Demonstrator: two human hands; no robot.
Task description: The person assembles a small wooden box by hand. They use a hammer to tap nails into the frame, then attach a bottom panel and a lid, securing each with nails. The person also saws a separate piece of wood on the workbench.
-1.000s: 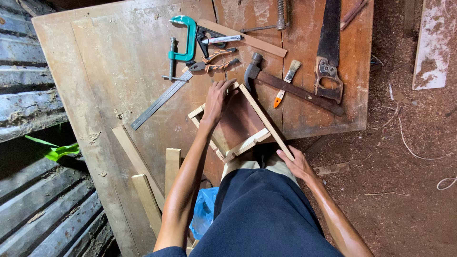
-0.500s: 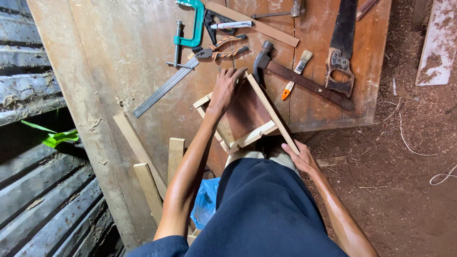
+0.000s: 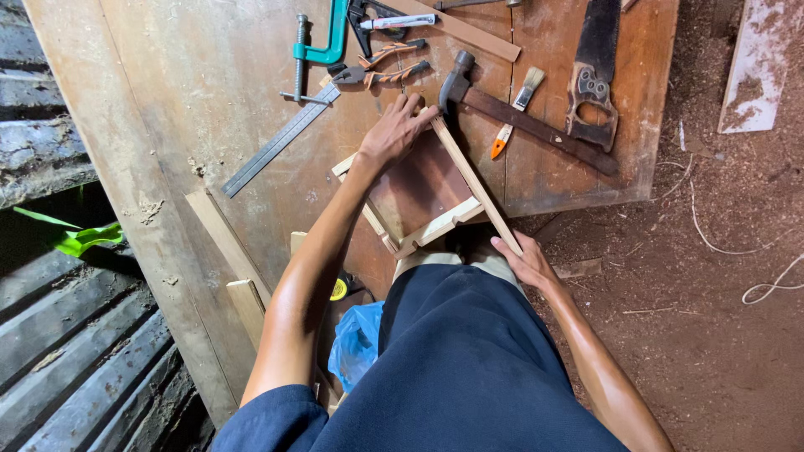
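The wooden frame [image 3: 435, 197] lies at the near edge of the tabletop [image 3: 193, 109], right in front of you. Your left hand [image 3: 394, 134] presses on its far corner, at 12 o'clock on the frame, fingers spread flat and apart on the wood. Your right hand [image 3: 523, 261] grips the near end of the long slat, at 5 o'clock, fingers curled around it. Just past the frame lies a hammer [image 3: 502, 105], at 1 o'clock. A steel ruler [image 3: 280, 142] sits at 10 o'clock, a green clamp [image 3: 322, 46] beyond it, and a handsaw [image 3: 595, 75] at 2 o'clock.
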